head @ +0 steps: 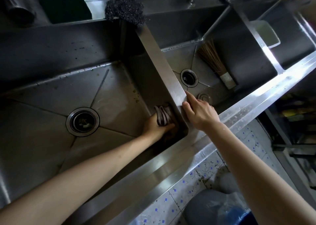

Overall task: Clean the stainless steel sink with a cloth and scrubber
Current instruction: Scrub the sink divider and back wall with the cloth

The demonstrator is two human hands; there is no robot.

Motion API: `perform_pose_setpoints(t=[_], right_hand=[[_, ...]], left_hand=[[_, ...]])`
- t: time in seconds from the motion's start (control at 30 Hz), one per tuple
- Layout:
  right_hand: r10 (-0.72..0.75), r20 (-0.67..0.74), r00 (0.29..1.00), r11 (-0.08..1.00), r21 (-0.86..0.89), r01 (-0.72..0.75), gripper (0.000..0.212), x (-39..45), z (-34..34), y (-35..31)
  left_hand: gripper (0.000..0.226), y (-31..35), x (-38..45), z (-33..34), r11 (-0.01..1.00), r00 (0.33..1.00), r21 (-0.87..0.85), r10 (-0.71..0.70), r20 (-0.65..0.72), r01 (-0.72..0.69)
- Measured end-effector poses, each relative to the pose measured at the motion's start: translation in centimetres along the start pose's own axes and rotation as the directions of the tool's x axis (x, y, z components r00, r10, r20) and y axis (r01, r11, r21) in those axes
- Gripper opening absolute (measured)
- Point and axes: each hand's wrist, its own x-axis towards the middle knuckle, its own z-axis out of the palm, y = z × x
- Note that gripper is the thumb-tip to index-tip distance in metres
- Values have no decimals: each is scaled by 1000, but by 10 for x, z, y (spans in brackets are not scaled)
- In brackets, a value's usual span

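The crumpled grey-brown striped cloth (162, 113) lies in the near right corner of the left basin of the stainless steel sink (51, 91), pressed where the floor meets the dividing wall. The left hand (156, 125) grips it, fingers curled round the bunched fabric, with the forearm running down toward seven o'clock. From the cloth, the round steel drain (82, 121) of this basin sits at nine o'clock, well apart, with bits of debris in its strainer. Small food specks dot the basin floor and back wall.

At two o'clock from the cloth, the right hand (199, 111) rests on the near end of the flat steel divider (159, 58) between the basins, fingers spread and fairly straight, thumb and forefinger touching the divider's edge. At the divider's far end, toward twelve o'clock, sits the dark, coarse steel-wool scrubber (124, 8).

In the right basin, a second round drain (189, 77) lies at one o'clock from the right hand, and a bamboo bristle brush (214, 63) with a pale handle leans against the basin's right wall. A small round metal plug (204, 98) lies just beside the fingers. Speckled floor tiles (193, 187) show at five o'clock.
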Motion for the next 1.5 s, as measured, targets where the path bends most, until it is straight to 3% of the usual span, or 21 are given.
perform_pose_setpoints(t=[0.3,0.5,0.7,1.0,1.1,1.23,1.33,1.5], right_hand=[[-43,-32,999,999,-6,43,67,7,8,5],[-75,-35,997,997,-25,74,65,15,1,2],[-30,-50,998,996,87,35,45,28,1,-8],[-21,-129,991,990,135,39,38,33,9,-16],[-29,-138,990,989,137,48,41,33,9,-17],[-77,-152,985,986,136,98,55,34,9,-15],[-129,-149,980,981,123,148,53,34,9,-15],[-233,-146,961,962,109,250,63,38,10,-12]], left_hand=[[49,-2,1,-6,999,999,43,19,39,-21],[33,6,0,-2,995,993,-12,95,-65,-96],[40,6,1,-1,993,993,-46,102,-58,-105],[40,-2,6,-2,995,995,57,84,-61,-81],[44,-14,12,-4,997,998,63,42,-46,-39],[80,-47,31,-4,994,998,106,-32,-49,37],[61,-30,26,-7,990,998,128,-53,-39,57],[56,-25,25,-5,988,995,141,-60,-76,70]])
